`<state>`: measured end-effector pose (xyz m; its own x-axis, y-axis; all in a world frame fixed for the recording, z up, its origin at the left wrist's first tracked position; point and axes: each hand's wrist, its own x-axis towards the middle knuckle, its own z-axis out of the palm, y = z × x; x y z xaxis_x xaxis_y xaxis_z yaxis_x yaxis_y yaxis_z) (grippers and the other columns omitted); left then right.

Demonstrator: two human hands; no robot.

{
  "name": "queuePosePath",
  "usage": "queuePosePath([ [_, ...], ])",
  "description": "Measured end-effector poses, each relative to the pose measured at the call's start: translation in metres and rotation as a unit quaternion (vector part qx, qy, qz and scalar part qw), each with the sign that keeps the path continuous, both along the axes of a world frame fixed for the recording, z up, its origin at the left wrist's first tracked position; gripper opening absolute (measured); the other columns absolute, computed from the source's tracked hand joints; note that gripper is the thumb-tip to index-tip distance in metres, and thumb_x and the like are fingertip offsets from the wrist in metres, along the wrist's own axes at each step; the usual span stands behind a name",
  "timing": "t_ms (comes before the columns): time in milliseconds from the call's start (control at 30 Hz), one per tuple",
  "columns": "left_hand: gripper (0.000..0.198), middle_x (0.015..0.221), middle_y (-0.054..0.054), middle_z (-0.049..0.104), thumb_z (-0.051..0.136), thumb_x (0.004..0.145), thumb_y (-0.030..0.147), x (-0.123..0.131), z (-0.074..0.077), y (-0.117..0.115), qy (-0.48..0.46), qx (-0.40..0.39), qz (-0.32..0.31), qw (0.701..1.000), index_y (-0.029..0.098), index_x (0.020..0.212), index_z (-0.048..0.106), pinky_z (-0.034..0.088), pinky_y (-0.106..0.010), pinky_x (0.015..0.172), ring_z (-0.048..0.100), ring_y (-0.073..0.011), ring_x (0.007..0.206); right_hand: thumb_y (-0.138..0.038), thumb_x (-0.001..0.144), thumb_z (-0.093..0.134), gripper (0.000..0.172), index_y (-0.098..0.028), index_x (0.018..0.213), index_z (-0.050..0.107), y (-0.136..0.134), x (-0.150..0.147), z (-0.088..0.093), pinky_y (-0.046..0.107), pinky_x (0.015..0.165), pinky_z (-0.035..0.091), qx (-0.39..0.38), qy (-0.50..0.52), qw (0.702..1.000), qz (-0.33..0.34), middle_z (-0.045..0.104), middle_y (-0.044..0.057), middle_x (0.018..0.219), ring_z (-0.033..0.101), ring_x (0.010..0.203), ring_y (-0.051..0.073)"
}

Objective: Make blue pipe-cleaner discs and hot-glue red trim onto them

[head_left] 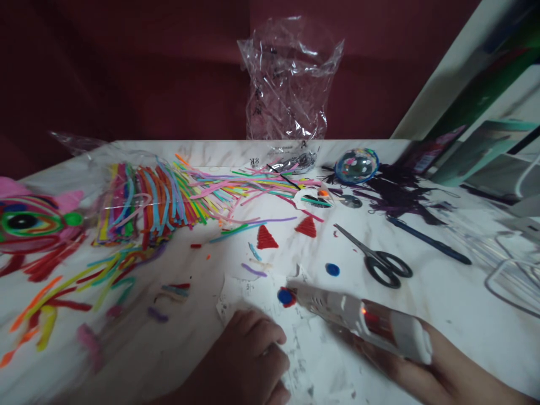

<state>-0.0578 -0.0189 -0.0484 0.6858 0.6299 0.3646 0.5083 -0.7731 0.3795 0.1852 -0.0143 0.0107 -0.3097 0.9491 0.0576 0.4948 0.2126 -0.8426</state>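
Note:
My right hand (405, 363) is wrapped round a white glue gun (350, 312) with a small lit orange light. Its nozzle touches or nearly touches a blue disc with red edging (286, 296) on a white sheet of paper (312, 349). My left hand (253, 357) rests on that paper just below the disc, fingers curled; what it may hold is hidden. Beyond the gun lies a second blue disc (333, 269). Two red ribbed triangles (266, 237) sit further back.
Black-handled scissors (382, 264) and a dark blue pen (430, 241) lie at the right. Bundled colourful pipe cleaners (147, 197) and a fish-like craft (34, 222) are at the left. A clear plastic bag (291, 84) stands at the back; white cables (506, 270) run at the far right.

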Motion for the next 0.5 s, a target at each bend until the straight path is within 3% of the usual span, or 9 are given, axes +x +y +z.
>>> queuePosePath([
  [200, 0.011, 0.089, -0.002, 0.061, 0.062, 0.069, 0.021, 0.000, -0.015, 0.004, -0.031, 0.052, -0.015, 0.998, 0.019, 0.072, 0.051, 0.040, -0.032, 0.072, 0.049, -0.0182, 0.082, -0.040, 0.075, 0.057, 0.032, -0.023, 0.097, 0.072, 0.002, 0.000, 0.003, 0.036, 0.089, 0.050, -0.006, -0.022, 1.000, 0.022, 0.076, 0.004, 0.082, 0.070, 0.083, 0.026],
  [367, 0.010, 0.092, -0.002, 0.061, 0.059, 0.071, 0.014, 0.000, -0.002, 0.001, -0.003, 0.002, 0.000, 1.000, 0.018, 0.077, 0.053, 0.040, -0.033, 0.076, 0.049, -0.0181, 0.086, -0.040, 0.076, 0.057, 0.032, -0.024, 0.099, 0.072, 0.000, -0.001, 0.002, 0.037, 0.090, 0.049, -0.012, -0.001, 1.000, 0.003, 0.075, 0.004, 0.088, 0.069, 0.088, 0.026],
  [500, 0.008, 0.092, -0.003, 0.060, 0.056, 0.072, 0.013, 0.000, 0.004, 0.000, -0.019, 0.012, -0.012, 1.000, 0.017, 0.078, 0.053, 0.040, -0.034, 0.076, 0.049, -0.0185, 0.085, -0.041, 0.076, 0.056, 0.033, -0.023, 0.100, 0.071, 0.000, 0.003, 0.000, 0.037, 0.089, 0.050, -0.009, -0.014, 1.000, 0.011, 0.075, 0.004, 0.090, 0.069, 0.086, 0.026],
])
